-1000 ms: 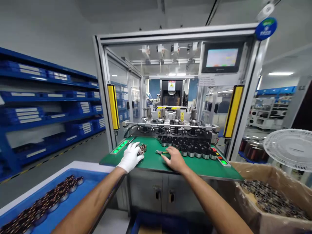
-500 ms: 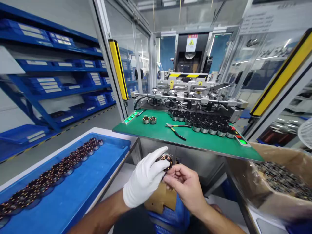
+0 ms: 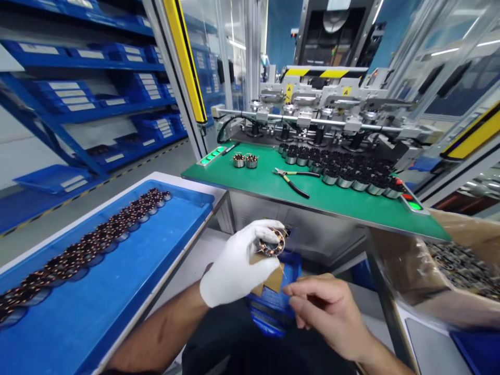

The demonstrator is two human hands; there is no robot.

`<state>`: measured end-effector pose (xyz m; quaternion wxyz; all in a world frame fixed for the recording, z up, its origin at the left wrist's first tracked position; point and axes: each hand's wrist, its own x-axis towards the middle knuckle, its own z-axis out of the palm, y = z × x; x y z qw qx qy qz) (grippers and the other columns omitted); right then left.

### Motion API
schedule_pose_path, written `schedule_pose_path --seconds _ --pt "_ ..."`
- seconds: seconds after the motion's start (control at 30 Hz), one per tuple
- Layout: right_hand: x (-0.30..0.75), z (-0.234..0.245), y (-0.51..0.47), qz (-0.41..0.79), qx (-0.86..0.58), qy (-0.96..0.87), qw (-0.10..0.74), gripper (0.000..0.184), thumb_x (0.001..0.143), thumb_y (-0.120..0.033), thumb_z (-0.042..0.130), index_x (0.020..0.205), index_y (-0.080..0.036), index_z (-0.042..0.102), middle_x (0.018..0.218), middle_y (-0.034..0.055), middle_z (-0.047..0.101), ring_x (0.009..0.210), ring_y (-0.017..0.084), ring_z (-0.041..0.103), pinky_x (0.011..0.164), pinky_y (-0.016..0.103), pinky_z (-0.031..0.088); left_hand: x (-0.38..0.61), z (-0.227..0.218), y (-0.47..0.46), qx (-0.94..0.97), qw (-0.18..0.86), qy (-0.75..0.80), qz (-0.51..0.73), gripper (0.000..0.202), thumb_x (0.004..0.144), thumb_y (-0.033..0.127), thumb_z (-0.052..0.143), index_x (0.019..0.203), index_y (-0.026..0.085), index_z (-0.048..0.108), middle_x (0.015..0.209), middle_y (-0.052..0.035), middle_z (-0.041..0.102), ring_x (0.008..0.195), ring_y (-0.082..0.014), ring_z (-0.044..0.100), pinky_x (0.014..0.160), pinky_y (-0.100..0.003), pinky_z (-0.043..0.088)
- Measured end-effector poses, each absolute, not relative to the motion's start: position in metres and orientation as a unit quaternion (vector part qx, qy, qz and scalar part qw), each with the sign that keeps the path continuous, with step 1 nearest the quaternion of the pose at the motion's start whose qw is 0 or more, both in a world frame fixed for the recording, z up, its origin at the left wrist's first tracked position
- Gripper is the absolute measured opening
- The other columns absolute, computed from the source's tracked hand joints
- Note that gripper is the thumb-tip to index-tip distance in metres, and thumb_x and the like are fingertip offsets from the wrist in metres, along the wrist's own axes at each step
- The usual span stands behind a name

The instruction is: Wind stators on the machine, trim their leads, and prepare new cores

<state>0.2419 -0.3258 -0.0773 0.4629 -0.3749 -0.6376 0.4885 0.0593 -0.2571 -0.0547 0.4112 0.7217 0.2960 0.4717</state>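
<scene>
Your gloved left hand (image 3: 238, 265) is covering part of the coil (image 3: 272, 245) below the green table (image 3: 273, 182). Your right hand (image 3: 328, 312), also below it, is pinching something too small to tell.

Gloved left hand (image 3: 238, 265) holds a copper-wound coil ring (image 3: 271, 246) below the edge of the green bench (image 3: 273, 190).

The glove's fingers close around the ring, which tilts its open face toward the camera. The bare right hand (image 3: 332, 312) sits lower right of it, near but apart, thumb pinched to the fingertips; whether anything lies between them cannot be told. A blue bin (image 3: 269, 307) with a cardboard scrap (image 3: 273, 281) lies beneath both hands. On the left, a blue tray (image 3: 156, 245) carries a long row of wound rings (image 3: 97, 237). On the bench lie pliers (image 3: 294, 180), two wound rings (image 3: 245, 160) and a cluster of black cores (image 3: 344, 169). A cardboard box (image 3: 406, 271) stands on the right.
</scene>
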Motion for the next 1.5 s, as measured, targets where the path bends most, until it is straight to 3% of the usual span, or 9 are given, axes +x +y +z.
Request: schedule_pose_path --seconds 0.2,0.33,0.47,0.63,1.03,1.17,1.23,1.33,1.5 --pt "0.237 -0.106 -0.322 0.295 -0.426 -0.704 0.486 0.012 0.09 -0.022 0.064 0.098 -0.02 0.073 0.076 0.0041 0.071 0.069 0.016 0.066 0.068 0.028 0.054 0.061 -0.065 -0.269 0.74 0.344 0.315 0.485 0.024 0.073 0.012 0.075 0.09 0.02 0.059 0.119 -0.0096 0.064 0.109 -0.0199 0.066 0.093 -0.031 0.056" --pt "0.245 -0.102 -0.319 0.142 -0.415 -0.68 0.587 0.046 0.077 -0.023 0.079 0.119 -0.022 0.061 0.116 0.0129 0.062 0.107 0.027 0.059 0.092 0.046 0.049 0.063 -0.07 -0.279 0.786 0.213 0.309 0.492 0.024 0.078 0.013 0.071 0.097 0.022 0.059 0.116 -0.0079 0.065 0.11 -0.0185 0.065 0.094 -0.032 0.056" --pt "0.236 -0.087 -0.321 0.21 -0.392 -0.655 0.611 0.008 0.087 -0.013 0.065 0.091 -0.02 0.062 0.085 0.003 0.058 0.08 0.016 0.057 0.071 0.03 0.047 0.066 -0.075 -0.287 0.798 0.156 0.331 0.48 0.039 0.08 0.015 0.069 0.116 0.022 0.056 0.117 -0.0088 0.067 0.109 -0.0184 0.066 0.096 -0.03 0.056" --pt "0.223 -0.091 -0.324 0.335 -0.427 -0.562 0.625 0.02 0.094 -0.019 0.056 0.074 -0.019 0.056 0.074 -0.0006 0.052 0.069 0.011 0.05 0.062 0.024 0.04 0.071 -0.079 -0.294 0.751 0.197 0.406 0.483 0.061 0.079 0.025 0.072 0.134 0.023 0.045 0.11 -0.0054 0.072 0.096 -0.0157 0.072 0.089 -0.024 0.059" --pt "0.217 -0.1 -0.32 0.471 -0.373 -0.398 0.693 0.028 0.096 -0.035 0.056 0.074 -0.02 0.051 0.072 -0.0024 0.048 0.069 0.011 0.047 0.065 0.024 0.04 0.068 -0.088 -0.298 0.799 0.07 0.39 0.453 0.05 0.077 0.019 0.065 0.125 0.017 0.052 0.103 -0.0086 0.075 0.094 -0.0187 0.074 0.092 -0.026 0.058" --pt "0.237 -0.085 -0.319 0.372 -0.398 -0.543 0.639 0.009 0.088 -0.026 0.067 0.094 -0.023 0.061 0.1 0.0028 0.058 0.096 0.016 0.057 0.084 0.029 0.044 0.067 -0.081 -0.298 0.805 0.179 0.394 0.406 0.064 0.076 0.017 0.066 0.136 0.021 0.045 0.109 -0.0042 0.074 0.097 -0.0162 0.073 0.091 -0.023 0.058" --pt "0.247 -0.07 -0.316 0.34 -0.389 -0.647 0.561 0.025 0.08 -0.021 0.076 0.103 -0.024 0.066 0.124 0.0068 0.055 0.117 0.021 0.053 0.099 0.034 0.041 0.067 -0.076 -0.297 0.812 0.23 0.383 0.376 0.067 0.075 0.015 0.065 0.139 0.022 0.043 0.113 -0.003 0.074 0.1 -0.0168 0.072 0.091 -0.024 0.058" --pt "0.25 -0.057 -0.312 0.378 -0.373 -0.689 0.493 0.009 0.081 -0.019 0.076 0.088 -0.023 0.071 0.128 0.0064 0.058 0.117 0.021 0.056 0.1 0.035 0.041 0.068 -0.072 -0.299 0.821 0.273 0.379 0.328 0.065 0.075 0.014 0.063 0.138 0.025 0.046 0.115 -0.0018 0.073 0.099 -0.018 0.073 0.09 -0.025 0.059" --pt "0.231 -0.079 -0.318 0.355 -0.405 -0.488 0.687 0.008 0.093 -0.021 0.06 0.087 -0.024 0.065 0.101 0.002 0.062 0.098 0.015 0.061 0.088 0.03 0.048 0.068 -0.078 -0.301 0.79 0.216 0.4 0.411 0.058 0.07 0.015 0.071 0.125 0.026 0.056 0.114 -0.0012 0.072 0.1 -0.0172 0.071 0.097 -0.026 0.055"
